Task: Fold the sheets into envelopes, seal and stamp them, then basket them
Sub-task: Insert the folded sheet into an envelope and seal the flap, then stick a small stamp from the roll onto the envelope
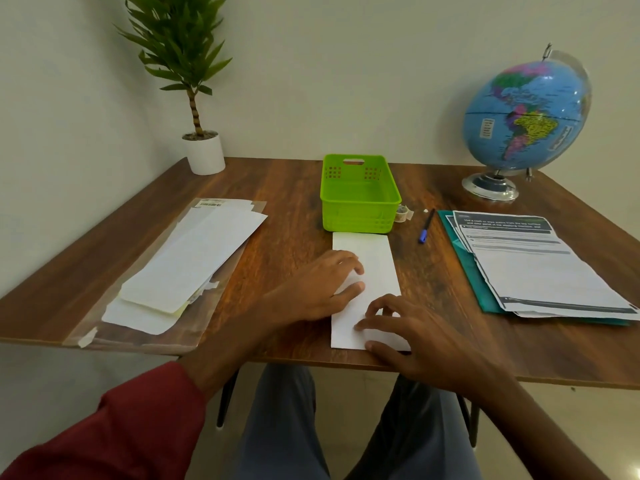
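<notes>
Creasing folded sheet [367, 271] below green basket [360, 195] | both hands: left hand [322, 285], right hand [415, 334], fingers flat, pressing, gripping nothing | advice: firm, even strokes along fold.

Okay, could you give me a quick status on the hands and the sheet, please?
Left hand and right hand both pressing the folded sheet flat on the table. Green basket empty, just beyond it. Nothing in the way.

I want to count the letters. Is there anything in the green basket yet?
No, the green basket shows only its bare floor, and the folded sheet lies on the table in front of it.
</notes>
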`<state>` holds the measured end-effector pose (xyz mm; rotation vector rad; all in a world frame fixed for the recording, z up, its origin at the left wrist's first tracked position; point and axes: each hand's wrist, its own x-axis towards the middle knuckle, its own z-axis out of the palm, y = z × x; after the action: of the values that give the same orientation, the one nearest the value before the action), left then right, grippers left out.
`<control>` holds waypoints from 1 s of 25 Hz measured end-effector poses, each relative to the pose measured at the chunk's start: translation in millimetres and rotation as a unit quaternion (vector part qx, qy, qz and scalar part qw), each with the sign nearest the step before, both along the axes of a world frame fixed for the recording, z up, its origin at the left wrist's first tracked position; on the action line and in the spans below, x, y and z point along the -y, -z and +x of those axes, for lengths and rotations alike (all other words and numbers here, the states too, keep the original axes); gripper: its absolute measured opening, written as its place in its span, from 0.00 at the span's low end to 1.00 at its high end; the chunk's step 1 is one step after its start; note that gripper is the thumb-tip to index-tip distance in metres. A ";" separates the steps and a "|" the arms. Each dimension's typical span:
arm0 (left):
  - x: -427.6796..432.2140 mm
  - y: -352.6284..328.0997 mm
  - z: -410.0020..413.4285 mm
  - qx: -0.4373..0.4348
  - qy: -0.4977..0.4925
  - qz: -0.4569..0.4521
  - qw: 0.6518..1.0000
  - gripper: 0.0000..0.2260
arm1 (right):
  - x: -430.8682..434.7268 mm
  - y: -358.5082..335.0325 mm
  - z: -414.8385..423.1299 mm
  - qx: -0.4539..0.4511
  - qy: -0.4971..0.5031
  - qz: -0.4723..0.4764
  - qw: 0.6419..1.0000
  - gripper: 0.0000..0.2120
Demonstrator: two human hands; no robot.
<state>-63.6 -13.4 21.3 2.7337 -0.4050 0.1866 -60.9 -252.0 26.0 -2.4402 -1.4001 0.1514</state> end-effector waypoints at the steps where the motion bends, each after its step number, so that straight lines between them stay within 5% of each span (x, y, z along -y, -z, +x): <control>1: 5.2 -1.0 11.8 0.004 0.003 0.006 1.000 0.16 | 1.3 -1.8 0.8 -0.009 0.004 -0.008 1.000 0.19; 4: 17.6 -2.2 46.7 0.038 -0.002 0.036 0.999 0.16 | 2.0 -14.6 12.4 -0.067 0.004 0.001 0.998 0.15; 7: 25.1 0.1 78.2 0.101 -0.010 0.084 0.991 0.15 | 4.0 -27.5 44.8 -0.027 0.034 0.127 0.991 0.06; 10: 32.1 8.0 100.0 0.169 -0.031 0.107 0.979 0.10 | 4.6 -27.4 111.5 0.062 0.188 0.217 0.956 0.08; 13: 33.1 21.2 110.4 0.218 -0.072 0.089 0.969 0.09 | -0.5 -24.7 184.9 0.057 0.325 0.202 0.922 0.07; 18: 29.3 29.1 110.9 0.202 -0.093 0.026 0.974 0.09 | -28.9 -20.8 229.9 0.090 0.289 0.109 0.947 0.02; 21: 28.3 29.5 113.0 0.193 -0.099 0.001 0.976 0.08 | -34.1 -14.3 240.5 0.049 0.279 0.138 0.949 0.11; 25: 28.0 31.3 113.8 0.191 -0.090 -0.022 0.977 0.05 | -35.5 -8.3 248.0 0.025 0.278 0.175 0.944 0.10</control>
<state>50.2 -41.5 -10.0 2.6851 -0.2486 0.7681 187.1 -216.4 34.3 -2.4280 -0.6329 -0.2697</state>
